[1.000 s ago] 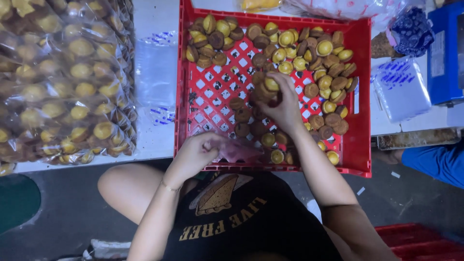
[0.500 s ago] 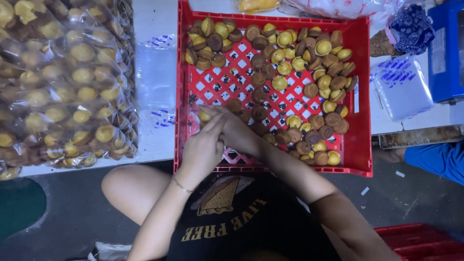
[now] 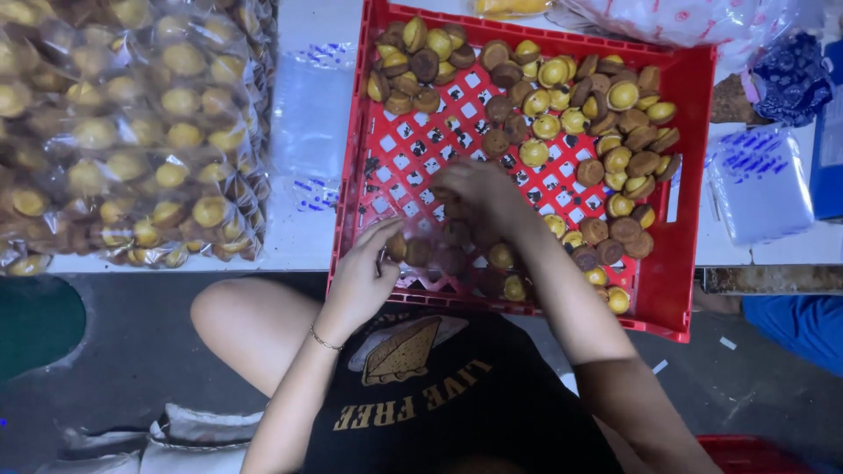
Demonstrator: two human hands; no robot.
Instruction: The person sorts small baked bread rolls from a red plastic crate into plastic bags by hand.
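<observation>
Since half a second ago the right hand point(image 3: 479, 197) has drawn in from the heap and met the left hand point(image 3: 369, 272) over the near edge of the red crate point(image 3: 685, 175); before that it reached further into the cakes. From the head camera, the left hand pinches the mouth of a small clear bag point(image 3: 430, 250) that already shows a few brown cakes inside, while the right hand's fingers close round more small round cakes point(image 3: 571, 114) just above it; how many it holds I cannot tell. These cakes look light, soft and crumbly, so a loose cupped grip by their sides seems safer than squeezing; the thin film bag is likely slippery and limp, best held at its rim. Left of the crate lies a heap of filled clear bags point(image 3: 132, 132) of yellow-topped cakes, with a flat stack of empty bags point(image 3: 312, 114) bearing blue print between. Another such stack point(image 3: 760, 184) lies right of the crate, beside a dark blue cloth point(image 3: 795, 75).
</observation>
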